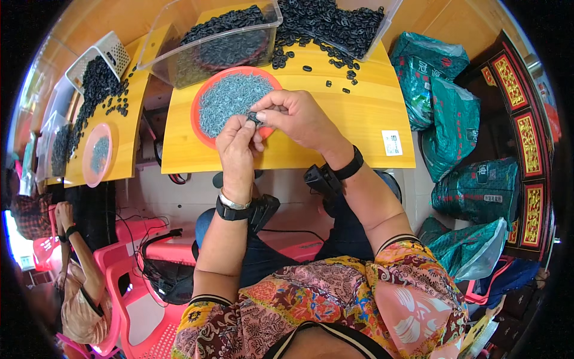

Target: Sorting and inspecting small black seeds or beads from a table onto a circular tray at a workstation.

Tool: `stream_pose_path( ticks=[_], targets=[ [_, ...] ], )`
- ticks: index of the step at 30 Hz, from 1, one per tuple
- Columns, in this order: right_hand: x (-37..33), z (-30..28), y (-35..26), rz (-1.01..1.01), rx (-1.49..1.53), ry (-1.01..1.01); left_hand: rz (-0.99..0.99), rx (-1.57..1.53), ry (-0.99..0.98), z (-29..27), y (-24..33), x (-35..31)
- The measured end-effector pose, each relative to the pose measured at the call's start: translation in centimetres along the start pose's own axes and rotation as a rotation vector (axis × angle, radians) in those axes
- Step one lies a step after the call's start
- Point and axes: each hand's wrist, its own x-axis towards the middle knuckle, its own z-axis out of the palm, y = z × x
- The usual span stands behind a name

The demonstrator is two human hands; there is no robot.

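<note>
My left hand (238, 140) and my right hand (294, 115) meet over the front right rim of an orange-red basin (197, 122). Between the fingertips of both hands is a small black oval piece (253, 118), pinched from either side. Fingers cover much of it, so its details are hard to make out. A heap of small bluish-grey, screw-like pieces (227, 99) fills the basin beneath. Beyond it, a clear plastic bin (170, 67) holds many black oval pieces (233, 39) like the pinched one.
More black ovals (329, 27) spill from a second bin onto the yellow table (359, 113). At left, another table bears a white basket (113, 51) and a pink basin (89, 173). A person (84, 287) sits there. Green sacks (451, 125) stand at right. A pink chair (128, 299) is at lower left.
</note>
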Motion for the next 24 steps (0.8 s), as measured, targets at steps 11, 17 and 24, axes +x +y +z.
stream_pose_path(
  ticks=[11,17,24],
  targets=[
    [-0.4,0.8,-0.6,-0.170,-0.188,0.020,-0.027,-0.259,-0.043,-0.5,-0.3,0.1],
    [-0.7,0.5,-1.1,-0.131,-0.082,0.024,0.002,-0.178,-0.122,-0.6,0.1,0.3],
    [-0.9,-0.2,-2.4,-0.047,0.061,-0.043,0.214,0.161,-0.183,-0.9,0.7,0.3]
  ],
)
